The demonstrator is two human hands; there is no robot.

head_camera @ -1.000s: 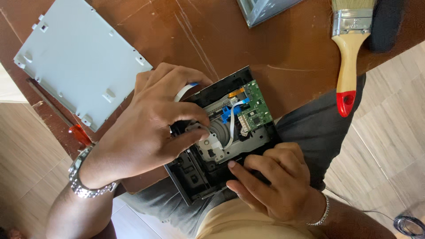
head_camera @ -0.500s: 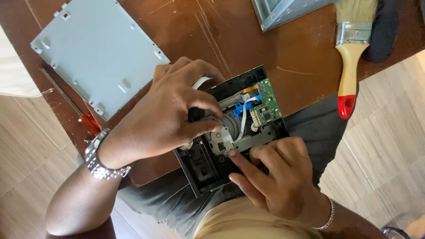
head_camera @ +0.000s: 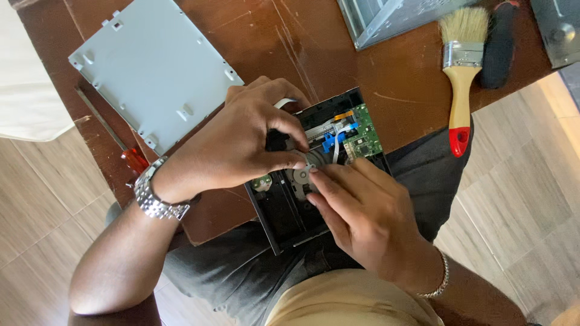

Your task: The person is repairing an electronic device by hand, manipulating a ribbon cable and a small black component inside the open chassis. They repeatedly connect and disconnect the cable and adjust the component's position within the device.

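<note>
While hands (head_camera: 302,181) pinch inside, drive (head_camera: 314,169) long axis runs toward lap.

My left hand (head_camera: 241,142) comes in from the lower left on a bare forearm, wrist bent and knuckles up. Its fingers (head_camera: 284,124) curl down and inward, the thumb and forefinger pinched close together at their tips. My right hand (head_camera: 362,217) reaches up from the lower right, palm down, back of the hand toward me. Its fingers (head_camera: 329,181) are stretched out close together and point up and to the left, and their tips meet the pinched fingertips of my left hand. The two hands touch there, while both forearms spread apart toward my body.
</note>
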